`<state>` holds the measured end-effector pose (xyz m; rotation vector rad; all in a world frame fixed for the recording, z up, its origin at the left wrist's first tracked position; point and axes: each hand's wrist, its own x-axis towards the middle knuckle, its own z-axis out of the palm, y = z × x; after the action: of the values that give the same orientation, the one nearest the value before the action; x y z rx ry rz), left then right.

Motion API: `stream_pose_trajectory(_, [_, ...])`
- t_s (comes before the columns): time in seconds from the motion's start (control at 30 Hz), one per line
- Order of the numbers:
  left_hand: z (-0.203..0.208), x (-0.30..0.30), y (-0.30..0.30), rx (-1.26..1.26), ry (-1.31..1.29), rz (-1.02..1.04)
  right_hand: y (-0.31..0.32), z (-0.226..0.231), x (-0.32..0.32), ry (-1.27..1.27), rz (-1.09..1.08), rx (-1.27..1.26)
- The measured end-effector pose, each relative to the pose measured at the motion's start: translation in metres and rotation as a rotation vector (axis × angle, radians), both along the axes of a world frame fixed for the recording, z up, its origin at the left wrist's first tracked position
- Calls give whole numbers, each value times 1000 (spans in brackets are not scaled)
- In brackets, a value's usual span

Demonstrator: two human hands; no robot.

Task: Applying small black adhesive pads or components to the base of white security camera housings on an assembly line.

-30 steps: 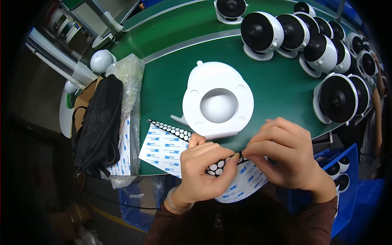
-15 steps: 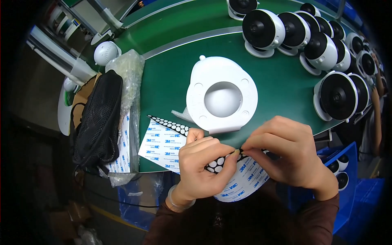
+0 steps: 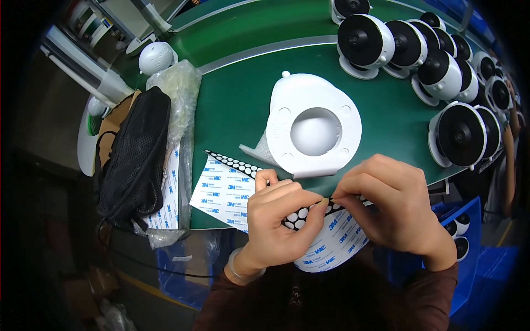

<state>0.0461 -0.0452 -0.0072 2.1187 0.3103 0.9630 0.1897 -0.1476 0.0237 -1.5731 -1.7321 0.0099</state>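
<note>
We work over one white sheet (image 3: 334, 243) at the near edge of the green bench (image 3: 232, 110), the paper printed in blue and its black, white-dotted edge turned up. Our left hand (image 3: 281, 226) pinches that edge between thumb and forefinger; our right hand (image 3: 389, 207) pinches it just beside, thumb and forefinger pressed together, though we cannot tell whether the tips have hold of a single dot. The sheet's left part lies on the bench near its front left corner, and its right part bends down below our hands, toward us. Beyond our hands a white unit (image 3: 314, 124) lies with its round opening up, a grey strip (image 3: 262, 153) poking out at its left. Along the bench's left edge we have a black bag (image 3: 138, 154), with bubble wrap (image 3: 179, 102) beside it. Toward the far right corner stand black-faced cameras (image 3: 406, 47), and off the near right corner sits a blue bin (image 3: 470, 267) with similar round ones in it
</note>
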Motion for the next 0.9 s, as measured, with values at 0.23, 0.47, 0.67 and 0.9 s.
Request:
stream_pose_trajectory(0.23, [-15, -9, -3, -91, -49, 194, 8, 8, -5, 92, 23, 42])
stream_pose_trajectory(0.47, [-11, 1, 3, -104, -62, 79, 39, 2, -16, 198, -127, 58])
stream_pose_trajectory(0.67, [-10, 1, 2, -79, -91, 79, 41, 2, -21, 151, -189, 78])
stream_pose_trajectory(0.9, [-14, 3, 4, -75, -135, 70, 43, 1, -25, 132, -220, 59])
